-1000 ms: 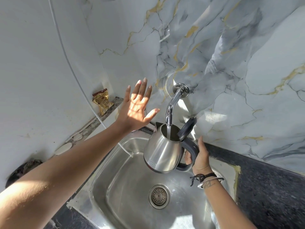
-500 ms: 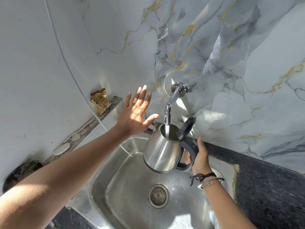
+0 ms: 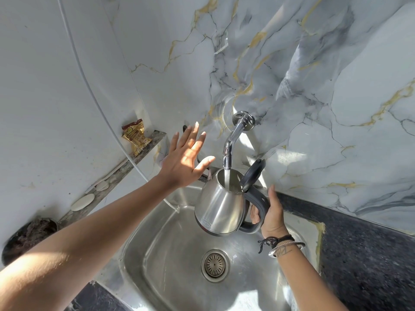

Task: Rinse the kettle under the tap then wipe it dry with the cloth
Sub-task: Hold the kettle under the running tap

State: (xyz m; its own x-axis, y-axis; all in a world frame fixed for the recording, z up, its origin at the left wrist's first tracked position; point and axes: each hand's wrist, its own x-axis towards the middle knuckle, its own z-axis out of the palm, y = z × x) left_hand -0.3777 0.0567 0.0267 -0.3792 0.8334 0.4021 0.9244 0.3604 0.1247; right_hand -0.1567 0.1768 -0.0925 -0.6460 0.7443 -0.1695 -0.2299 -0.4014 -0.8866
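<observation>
A steel kettle (image 3: pixel 219 206) with a dark handle hangs over the sink (image 3: pixel 166 254). Its black lid (image 3: pixel 252 175) is flipped up. My right hand (image 3: pixel 272 213) is closed round the handle. The chrome tap (image 3: pixel 231 142) sticks out of the marble wall, and a stream of water runs from its spout into the kettle's open mouth. My left hand (image 3: pixel 186 158) is raised left of the tap with fingers spread, holding nothing. No cloth is in view.
A narrow stone ledge (image 3: pixel 116 173) runs along the left wall with a gold snack packet (image 3: pixel 134 136) and pale soap pieces (image 3: pixel 82 202). A white cable (image 3: pixel 89 90) curves down the wall toward the sink. Dark counter (image 3: pixel 363 261) lies right of the sink. The drain (image 3: pixel 214 264) sits mid-basin.
Water now runs in a fuller stream into the kettle. My left hand has dropped a little and drawn back from the tap. The kettle stays under the spout.
</observation>
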